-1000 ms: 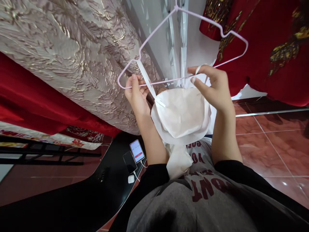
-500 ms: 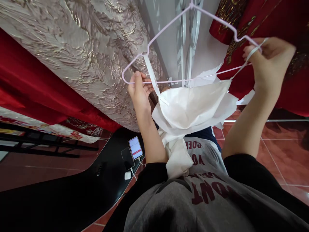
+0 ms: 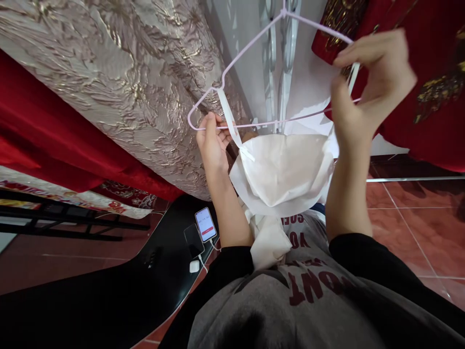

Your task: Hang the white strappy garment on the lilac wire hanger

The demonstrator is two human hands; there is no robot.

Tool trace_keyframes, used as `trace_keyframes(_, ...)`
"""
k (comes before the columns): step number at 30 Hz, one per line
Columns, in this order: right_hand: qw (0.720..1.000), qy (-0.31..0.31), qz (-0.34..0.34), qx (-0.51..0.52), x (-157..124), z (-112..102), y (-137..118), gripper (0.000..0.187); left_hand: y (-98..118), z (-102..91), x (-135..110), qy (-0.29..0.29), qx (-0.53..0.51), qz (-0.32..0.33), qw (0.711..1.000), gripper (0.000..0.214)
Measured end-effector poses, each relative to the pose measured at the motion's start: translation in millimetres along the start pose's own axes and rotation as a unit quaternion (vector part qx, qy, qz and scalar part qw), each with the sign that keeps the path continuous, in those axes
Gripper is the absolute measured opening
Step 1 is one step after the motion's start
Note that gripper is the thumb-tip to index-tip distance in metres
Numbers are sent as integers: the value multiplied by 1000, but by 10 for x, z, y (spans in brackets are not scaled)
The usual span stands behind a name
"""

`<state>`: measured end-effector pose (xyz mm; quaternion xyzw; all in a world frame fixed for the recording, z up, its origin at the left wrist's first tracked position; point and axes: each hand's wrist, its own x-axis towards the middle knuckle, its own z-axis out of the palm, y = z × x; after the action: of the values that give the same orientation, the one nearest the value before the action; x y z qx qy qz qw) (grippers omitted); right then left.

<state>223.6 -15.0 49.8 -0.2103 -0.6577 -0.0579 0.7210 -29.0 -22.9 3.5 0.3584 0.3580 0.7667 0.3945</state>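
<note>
A pale pink hanger point(image 3: 250, 46) hangs in front of me, its top cut off by the frame edge. My left hand point(image 3: 214, 140) is closed on its lower bar at the left corner. A white strap point(image 3: 227, 114) loops over the hanger's left notch and runs down to a white garment point(image 3: 286, 165), which droops below the bar toward my lap. My right hand point(image 3: 370, 82), slightly blurred, is at the hanger's right shoulder, thumb and fingers curled around it near the second white strap point(image 3: 353, 77). The hanger's right end is hidden behind this hand.
Cream embossed fabric point(image 3: 145, 87) and red cloth point(image 3: 54, 126) hang on the left; a red garment with gold decoration point(image 3: 436, 97) hangs on the right. A black bench point(image 3: 109, 291) holds a lit phone point(image 3: 206, 225), a dark phone point(image 3: 193, 240) and a small white case point(image 3: 194, 266). Red tiles point(image 3: 410, 228) cover the floor.
My right hand has moved left and up along the hanger from its right end, bringing the right strap inward. The garment's right side has shifted left. My left hand keeps its hold.
</note>
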Motion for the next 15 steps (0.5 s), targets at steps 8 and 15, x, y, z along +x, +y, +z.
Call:
trace_keyframes(8,940,-291,175,-41,-500,158,26,13,38,-199,-11,-98,53,-73,991,38)
trace_keyframes(15,944,-273,182,-22,-422,65,-57,17,485,-412,-273,-260,172,-67,948,55)
